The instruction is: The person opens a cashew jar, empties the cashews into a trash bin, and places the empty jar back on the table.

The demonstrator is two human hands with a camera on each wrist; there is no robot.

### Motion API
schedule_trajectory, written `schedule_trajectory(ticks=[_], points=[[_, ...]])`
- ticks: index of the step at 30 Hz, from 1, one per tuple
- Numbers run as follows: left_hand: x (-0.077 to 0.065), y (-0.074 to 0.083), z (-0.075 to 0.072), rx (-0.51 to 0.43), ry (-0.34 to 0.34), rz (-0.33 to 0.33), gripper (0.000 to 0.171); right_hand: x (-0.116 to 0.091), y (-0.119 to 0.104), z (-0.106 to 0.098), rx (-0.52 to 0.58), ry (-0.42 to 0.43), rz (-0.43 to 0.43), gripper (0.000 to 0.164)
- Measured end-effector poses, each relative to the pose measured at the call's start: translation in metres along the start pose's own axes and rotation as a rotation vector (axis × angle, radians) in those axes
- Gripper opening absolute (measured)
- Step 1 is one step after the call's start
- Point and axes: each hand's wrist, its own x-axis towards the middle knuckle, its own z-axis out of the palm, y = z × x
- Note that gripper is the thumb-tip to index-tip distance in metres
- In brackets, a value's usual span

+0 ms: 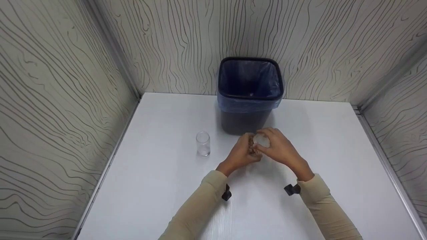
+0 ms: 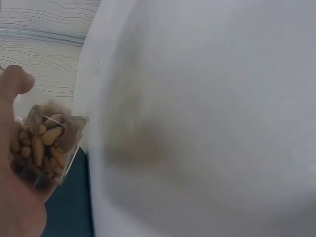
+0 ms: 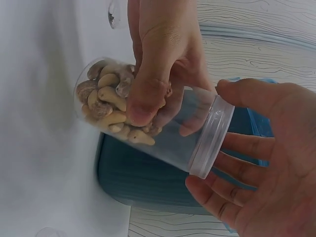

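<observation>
My left hand [image 1: 239,154] grips a clear plastic jar [image 3: 177,140] around its body. Cashew nuts [image 3: 112,97] fill roughly its lower half, and they show again in the left wrist view as a cluster of nuts [image 2: 47,143] beside the left hand [image 2: 22,197]. A clear lid [image 3: 212,138] sits at the jar's mouth. Thumb and fingers of my right hand [image 1: 283,146] hold the lid by its rim; in the right wrist view that hand [image 3: 281,163] reaches in from the right. The jar is tilted there, and fingers cover part of the nuts.
Left of the hands, an upright clear glass [image 1: 203,145] stands on the white table [image 1: 160,186]. Behind the hands is a dark bin [image 1: 245,120] lined with a blue bag [image 1: 248,104]. Wood-patterned panels [image 1: 176,46] enclose the table at the back and sides.
</observation>
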Motion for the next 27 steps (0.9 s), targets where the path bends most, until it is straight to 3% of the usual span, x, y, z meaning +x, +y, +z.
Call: schedule_trajectory(ticks=[5, 12, 20, 27], points=[[-0.001, -0.001, -0.003, 0.040, -0.005, -0.041, 0.076, 0.001, -0.001, 0.001, 0.037, 0.014, -0.012, 0.059], [0.000, -0.002, -0.006, 0.233, 0.078, 0.012, 0.072, 0.005, -0.002, 0.003, 0.083, 0.011, 0.034, 0.066], [-0.001, -0.002, -0.011, 0.358, 0.151, 0.026, 0.069, 0.008, -0.005, 0.005, 0.122, 0.037, 0.113, 0.070], [-0.002, -0.001, -0.014, 0.473, 0.203, 0.077, 0.070, 0.010, -0.006, 0.007, 0.107, 0.055, 0.139, 0.070]])
